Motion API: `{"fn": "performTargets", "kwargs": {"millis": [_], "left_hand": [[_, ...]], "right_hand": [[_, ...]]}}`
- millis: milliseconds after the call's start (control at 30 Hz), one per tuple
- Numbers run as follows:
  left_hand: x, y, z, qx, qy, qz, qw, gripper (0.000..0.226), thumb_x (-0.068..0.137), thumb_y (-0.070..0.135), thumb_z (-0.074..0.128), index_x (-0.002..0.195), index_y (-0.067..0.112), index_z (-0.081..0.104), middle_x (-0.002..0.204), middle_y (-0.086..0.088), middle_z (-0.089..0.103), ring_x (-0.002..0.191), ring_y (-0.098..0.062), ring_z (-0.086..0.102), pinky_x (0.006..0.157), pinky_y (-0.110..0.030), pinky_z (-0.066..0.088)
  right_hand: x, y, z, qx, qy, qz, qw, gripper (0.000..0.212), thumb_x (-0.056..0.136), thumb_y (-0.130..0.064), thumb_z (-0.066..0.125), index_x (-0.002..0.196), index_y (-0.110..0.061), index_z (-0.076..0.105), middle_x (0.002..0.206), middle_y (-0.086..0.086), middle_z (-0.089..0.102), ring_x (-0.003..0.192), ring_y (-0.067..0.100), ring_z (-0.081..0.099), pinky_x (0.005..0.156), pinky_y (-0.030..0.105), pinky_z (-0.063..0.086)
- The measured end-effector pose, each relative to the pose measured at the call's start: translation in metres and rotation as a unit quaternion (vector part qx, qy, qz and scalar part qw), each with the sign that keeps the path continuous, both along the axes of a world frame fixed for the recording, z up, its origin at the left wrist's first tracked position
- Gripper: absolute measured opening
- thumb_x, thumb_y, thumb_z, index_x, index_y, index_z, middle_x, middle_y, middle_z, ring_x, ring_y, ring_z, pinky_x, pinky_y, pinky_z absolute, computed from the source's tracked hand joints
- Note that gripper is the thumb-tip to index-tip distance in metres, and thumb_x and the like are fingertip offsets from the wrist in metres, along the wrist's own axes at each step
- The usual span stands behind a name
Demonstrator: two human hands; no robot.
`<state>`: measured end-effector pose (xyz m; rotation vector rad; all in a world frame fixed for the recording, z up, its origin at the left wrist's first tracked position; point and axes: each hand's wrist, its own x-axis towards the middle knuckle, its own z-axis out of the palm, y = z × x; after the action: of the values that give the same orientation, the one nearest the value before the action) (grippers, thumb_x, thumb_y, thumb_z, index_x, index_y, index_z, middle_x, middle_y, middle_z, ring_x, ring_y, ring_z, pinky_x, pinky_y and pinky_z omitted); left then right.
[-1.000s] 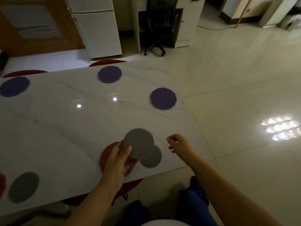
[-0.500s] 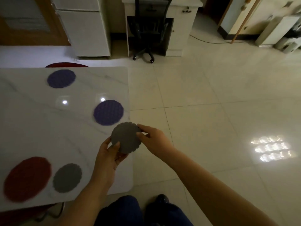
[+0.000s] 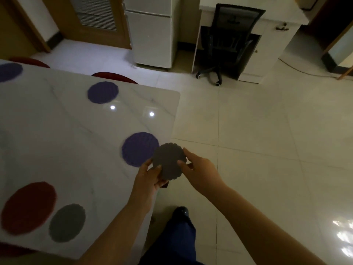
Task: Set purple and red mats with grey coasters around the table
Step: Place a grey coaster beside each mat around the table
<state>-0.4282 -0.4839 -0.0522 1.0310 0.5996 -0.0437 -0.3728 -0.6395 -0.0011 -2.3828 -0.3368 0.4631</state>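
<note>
A grey scalloped coaster [image 3: 169, 160] is held above the table's right edge, beside a purple mat [image 3: 138, 151]. My left hand [image 3: 150, 176] grips the coaster's lower left rim; something dark red shows under this hand's fingers. My right hand [image 3: 198, 169] pinches the coaster's right rim with thumb and fingers. A red mat [image 3: 28, 207] with another grey coaster [image 3: 66, 222] next to it lies near the table's front edge. Two more purple mats [image 3: 103, 92] [image 3: 9, 71] lie along the far side.
The white marble table [image 3: 76, 131] ends at a rounded corner on the right. Red chair backs [image 3: 114, 77] stand at its far side. A white fridge [image 3: 150, 31], a black office chair [image 3: 227, 44] and a white desk [image 3: 271, 41] stand beyond on the tiled floor.
I placed one grey coaster by the red mat and stepped toward the table's right end. My right hand came in and took hold of the remaining coaster beside the purple mat.
</note>
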Motion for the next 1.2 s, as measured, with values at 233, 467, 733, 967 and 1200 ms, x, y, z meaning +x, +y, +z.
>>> {"fn": "performTargets", "kwargs": {"millis": [233,467,733,967,1200], "left_hand": [[0.087,0.010,0.003,-0.009,-0.010,0.070,0.997,0.081,0.061,0.024,0.083,0.132,0.009,0.047,0.113,-0.019,0.066,0.089,-0.025,0.071,0.066,-0.033,0.060],[0.107,0.030,0.009,0.001,0.049,0.184,0.982,0.031,0.089,0.009,0.061,0.118,0.017,0.053,0.123,-0.018,0.059,0.097,-0.031,0.065,0.068,-0.039,0.060],[0.119,0.035,0.002,0.018,0.109,0.389,0.915,0.027,0.092,0.006,0.057,0.115,0.018,0.048,0.126,-0.013,0.054,0.109,-0.038,0.059,0.054,-0.031,0.059],[0.151,-0.004,0.012,0.018,0.093,0.541,0.835,0.033,0.091,0.011,0.059,0.122,0.018,0.048,0.120,-0.007,0.057,0.107,-0.032,0.060,0.067,-0.038,0.058],[0.150,-0.045,0.017,-0.041,0.016,0.636,0.771,0.027,0.087,0.025,0.061,0.113,0.018,0.059,0.107,-0.009,0.072,0.085,-0.026,0.073,0.059,-0.032,0.058]], "right_hand": [[0.093,0.026,-0.005,-0.063,-0.012,0.074,0.995,0.067,0.094,-0.048,0.039,0.149,-0.027,0.006,0.132,0.005,0.056,0.110,0.018,0.059,0.086,0.025,0.043],[0.148,0.061,-0.011,-0.041,-0.066,0.158,0.984,0.052,0.093,-0.048,0.042,0.142,-0.035,0.032,0.120,-0.003,0.066,0.101,0.012,0.064,0.082,0.021,0.045],[0.195,0.111,-0.011,-0.018,-0.096,0.400,0.912,0.058,0.094,-0.051,0.038,0.146,-0.030,0.024,0.135,-0.001,0.055,0.114,0.014,0.058,0.100,0.028,0.044],[0.258,0.133,-0.008,0.039,-0.024,0.463,0.885,0.010,0.092,-0.038,0.054,0.101,-0.035,0.051,0.077,-0.016,0.058,0.063,-0.006,0.055,0.062,0.007,0.045],[0.271,0.139,-0.007,0.109,0.171,0.449,0.870,0.010,0.088,-0.018,0.062,0.081,-0.025,0.059,0.082,-0.004,0.066,0.079,0.014,0.065,0.071,0.028,0.057]]}}
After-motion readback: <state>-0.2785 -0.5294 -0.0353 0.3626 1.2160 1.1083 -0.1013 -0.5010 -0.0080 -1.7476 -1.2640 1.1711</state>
